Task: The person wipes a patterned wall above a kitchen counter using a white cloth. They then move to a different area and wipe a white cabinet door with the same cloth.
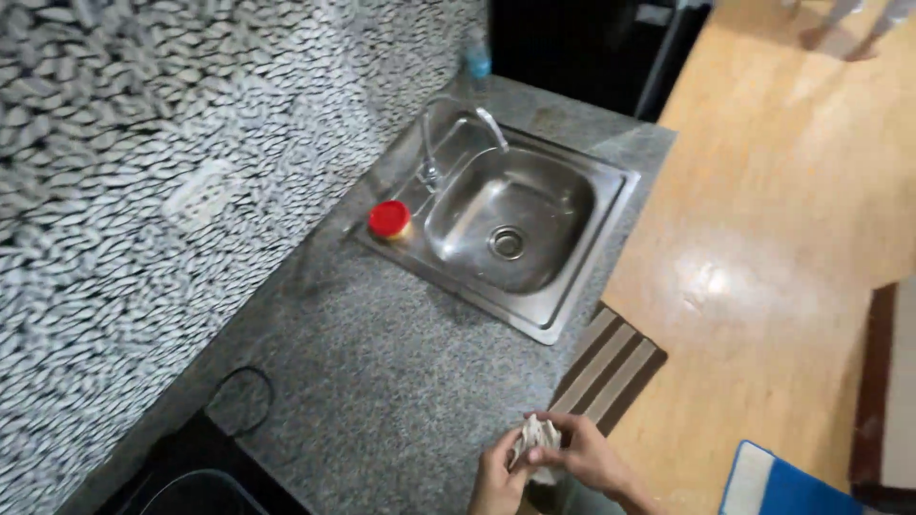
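Both of my hands are at the bottom of the head view, over the front edge of a grey granite counter (382, 362). My left hand (498, 477) and my right hand (584, 456) together grip a small crumpled white cloth (536, 437), bunched between the fingers. A steel sink (510, 224) with a curved tap (463, 119) is set into the counter further back, well away from my hands.
A round red-lidded container (389, 220) sits on the sink's left rim. A bottle with a blue cap (478, 63) stands behind the tap. A striped mat (611, 372) and a blue mat (778, 482) lie on the wooden floor (763, 210). A black cable (243, 396) lies near a dark appliance (191, 477).
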